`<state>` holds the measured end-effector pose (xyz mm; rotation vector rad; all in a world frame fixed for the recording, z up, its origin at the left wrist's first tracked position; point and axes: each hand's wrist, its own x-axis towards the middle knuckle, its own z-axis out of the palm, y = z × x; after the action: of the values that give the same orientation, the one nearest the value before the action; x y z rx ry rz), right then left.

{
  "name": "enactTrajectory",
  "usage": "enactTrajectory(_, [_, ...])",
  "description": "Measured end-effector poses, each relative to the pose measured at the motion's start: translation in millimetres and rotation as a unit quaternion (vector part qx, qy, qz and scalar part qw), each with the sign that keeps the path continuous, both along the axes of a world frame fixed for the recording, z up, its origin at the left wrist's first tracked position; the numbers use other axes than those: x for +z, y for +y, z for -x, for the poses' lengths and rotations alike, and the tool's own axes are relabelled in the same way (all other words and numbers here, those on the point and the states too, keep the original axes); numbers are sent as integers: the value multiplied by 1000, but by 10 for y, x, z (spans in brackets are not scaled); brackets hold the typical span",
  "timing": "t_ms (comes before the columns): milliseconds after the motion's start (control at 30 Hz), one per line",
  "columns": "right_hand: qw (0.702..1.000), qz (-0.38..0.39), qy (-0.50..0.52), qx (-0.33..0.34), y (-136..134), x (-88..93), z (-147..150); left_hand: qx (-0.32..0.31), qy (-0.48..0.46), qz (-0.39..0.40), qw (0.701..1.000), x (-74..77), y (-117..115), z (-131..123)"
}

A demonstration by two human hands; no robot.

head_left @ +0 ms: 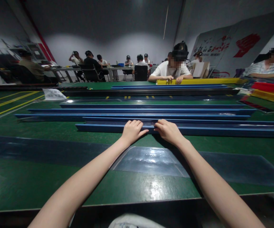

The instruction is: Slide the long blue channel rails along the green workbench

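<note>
A long blue channel-shaped rail point(222, 130) lies across the green table in front of me. My left hand point(134, 131) grips its near wall, fingers curled over the top edge and thumb stretched along the front face. A short way to the right, my right hand point(169, 130) bends its fingers over the same wall, with the fingertips partly hidden in the channel. Closer to me, a clear plastic strip point(151, 160) lies flat under my forearms, and light glares off it.
More blue rails point(139, 116) lie parallel beyond, then a black rail point(151, 92). Across the table point(98, 193) a co-worker point(172, 69) handles a yellow rail point(205, 81). A crumpled clear sheet point(53, 94) lies left; red point(270, 87) and yellow trays point(268, 95) stand right.
</note>
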<state>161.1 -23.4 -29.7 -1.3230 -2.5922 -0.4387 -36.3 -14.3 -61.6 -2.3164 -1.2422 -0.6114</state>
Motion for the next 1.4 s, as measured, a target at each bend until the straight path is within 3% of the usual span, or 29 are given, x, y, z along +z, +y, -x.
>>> enactTrajectory(800, [1000, 23, -4, 4, 34, 75, -17, -26, 0, -5, 1000, 44, -21, 24])
enactTrajectory(1133, [997, 58, 4, -43, 8, 149, -241, -34, -1, -49, 998, 36, -14, 20])
enactTrajectory(1400, [995, 62, 9, -74, -2, 159, -295, -40, -10, -39, 998, 41, -14, 17])
